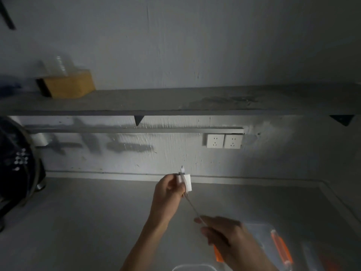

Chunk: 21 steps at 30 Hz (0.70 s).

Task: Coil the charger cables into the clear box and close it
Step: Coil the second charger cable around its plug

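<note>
The left hand (169, 189) is closed around the white charger plug (186, 182). From it the cable (192, 207) runs taut, down and right, into the pinching right hand (224, 234). The clear box (261, 231) lies just under the right hand, the nearer 1.

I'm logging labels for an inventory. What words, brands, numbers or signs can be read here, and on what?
None can be read.
White charger block in the left hand: no marking shows.
Two wall sockets: only pin holes, no text.
Yellow box on the shelf: blurred, no print visible.
Dark item at left: white pattern, too blurred to tell whether it is lettering.
</note>
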{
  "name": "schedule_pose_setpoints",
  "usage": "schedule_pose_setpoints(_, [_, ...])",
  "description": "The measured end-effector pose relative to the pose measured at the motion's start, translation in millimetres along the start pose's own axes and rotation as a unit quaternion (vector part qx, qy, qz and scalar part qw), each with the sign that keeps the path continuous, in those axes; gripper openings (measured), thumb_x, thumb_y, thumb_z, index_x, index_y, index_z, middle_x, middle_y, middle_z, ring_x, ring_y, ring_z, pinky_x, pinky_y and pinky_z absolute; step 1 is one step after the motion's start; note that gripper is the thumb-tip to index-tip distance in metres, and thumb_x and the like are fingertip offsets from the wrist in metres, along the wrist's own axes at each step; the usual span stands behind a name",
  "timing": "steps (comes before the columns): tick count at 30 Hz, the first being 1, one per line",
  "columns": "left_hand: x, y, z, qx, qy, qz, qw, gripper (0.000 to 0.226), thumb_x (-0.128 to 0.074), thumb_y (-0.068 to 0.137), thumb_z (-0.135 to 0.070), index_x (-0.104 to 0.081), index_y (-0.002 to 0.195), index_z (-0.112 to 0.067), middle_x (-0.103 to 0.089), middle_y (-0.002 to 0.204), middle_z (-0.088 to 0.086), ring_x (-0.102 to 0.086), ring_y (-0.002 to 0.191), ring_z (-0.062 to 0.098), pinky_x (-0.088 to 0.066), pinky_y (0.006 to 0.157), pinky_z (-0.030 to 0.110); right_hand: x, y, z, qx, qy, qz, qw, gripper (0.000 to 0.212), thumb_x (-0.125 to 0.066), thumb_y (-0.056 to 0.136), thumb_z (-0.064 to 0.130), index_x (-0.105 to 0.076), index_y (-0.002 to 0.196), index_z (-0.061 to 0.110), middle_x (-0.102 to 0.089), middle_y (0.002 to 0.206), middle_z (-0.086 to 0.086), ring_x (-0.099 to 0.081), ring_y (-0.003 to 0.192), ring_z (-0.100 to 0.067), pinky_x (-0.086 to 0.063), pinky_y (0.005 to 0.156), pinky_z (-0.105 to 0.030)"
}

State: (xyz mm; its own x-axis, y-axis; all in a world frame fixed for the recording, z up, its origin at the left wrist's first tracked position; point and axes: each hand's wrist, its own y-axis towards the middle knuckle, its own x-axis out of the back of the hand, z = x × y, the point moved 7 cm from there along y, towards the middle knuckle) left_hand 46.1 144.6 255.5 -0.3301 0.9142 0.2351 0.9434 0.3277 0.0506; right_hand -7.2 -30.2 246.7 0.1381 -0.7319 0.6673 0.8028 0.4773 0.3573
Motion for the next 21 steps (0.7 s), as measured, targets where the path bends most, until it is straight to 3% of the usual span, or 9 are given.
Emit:
schedule_pose_setpoints(3, [-22,-20,-8,-0.082,0.077,0.065,0.991,0.013,-0.059,0.089,-0.007,-0.066,0.078,-0.011,-0.067,0.076,0.005,-0.062,0.071,0.016,-0.051,0.073,0.042,50,16,26,0.091,-0.146,-0.072,0.982,0.021,-0.048,0.094,0.045,-0.065,0.105,0.039,-0.068,0.083,0.015,-0.067,0.072,-0.004,-0.053,0.058,-0.023])
schedule_pose_setpoints(6, [-39,-49,-32,-0.140,0.111,0.132,0.975,0.016,-0.058,0.085,-0.013,-0.067,0.096,-0.020,-0.065,0.095,0.006,-0.066,0.087,0.018,-0.054,0.084,0.040,94,34,37,0.136,-0.186,-0.145,0.962,0.016,-0.059,0.090,0.042,-0.073,0.092,0.034,-0.073,0.084,0.018,-0.068,0.073,-0.004,-0.054,0.056,-0.028])
schedule_pose_setpoints(8, [-41,-62,-49,-0.167,0.096,0.174,0.966,0.029,-0.055,0.080,-0.014,-0.065,0.105,-0.021,-0.064,0.099,0.003,-0.065,0.090,0.015,-0.053,0.085,0.033,111,46,31,0.134,-0.151,-0.160,0.966,0.010,-0.068,0.086,0.039,-0.076,0.088,0.033,-0.073,0.086,0.020,-0.067,0.078,0.002,-0.055,0.060,-0.027])
schedule_pose_setpoints(11, [-31,-70,-75,-0.187,0.078,0.212,0.956,0.032,-0.056,0.078,-0.013,-0.066,0.107,-0.021,-0.065,0.099,0.000,-0.065,0.090,0.015,-0.052,0.083,0.026,112,63,3,0.062,0.039,-0.121,0.990,0.012,-0.071,0.081,0.035,-0.078,0.089,0.029,-0.074,0.088,0.016,-0.070,0.084,-0.003,-0.054,0.071,-0.019])
schedule_pose_setpoints(14, [-29,-70,-81,-0.120,0.017,0.273,0.954,0.033,-0.060,0.077,-0.016,-0.069,0.107,-0.023,-0.072,0.100,0.002,-0.068,0.092,0.013,-0.052,0.082,0.026,81,68,-22,-0.020,0.200,-0.045,0.978,0.013,-0.067,0.083,0.027,-0.078,0.087,0.021,-0.076,0.085,0.013,-0.070,0.080,0.000,-0.050,0.071,-0.014])
schedule_pose_setpoints(16, [-26,-64,-82,-0.074,-0.059,0.262,0.960,0.028,-0.061,0.079,-0.011,-0.072,0.105,-0.016,-0.075,0.097,0.009,-0.068,0.084,0.014,-0.052,0.073,0.020,52,58,-34,-0.047,0.233,-0.024,0.971,0.018,-0.061,0.089,0.020,-0.076,0.081,0.014,-0.072,0.071,0.011,-0.063,0.066,0.003,-0.047,0.064,-0.015])
schedule_pose_setpoints(18, [-17,-51,-79,-0.042,-0.104,0.202,0.973,0.021,-0.059,0.086,0.001,-0.073,0.100,-0.008,-0.077,0.086,0.008,-0.067,0.072,0.011,-0.050,0.064,0.013,27,41,-49,-0.087,0.216,-0.055,0.971,0.023,-0.059,0.088,0.031,-0.073,0.072,0.021,-0.063,0.058,0.010,-0.052,0.054,0.003,-0.040,0.057,-0.016])
schedule_pose_setpoints(21, [-10,-39,-70,-0.002,-0.101,0.175,0.979,0.022,-0.055,0.087,0.009,-0.072,0.095,-0.002,-0.072,0.072,0.001,-0.063,0.063,0.009,-0.050,0.059,0.012,13,19,-68,-0.134,0.202,-0.142,0.960,0.016,-0.061,0.086,0.034,-0.076,0.080,0.033,-0.062,0.056,0.003,-0.052,0.051,0.002,-0.040,0.053,-0.013])
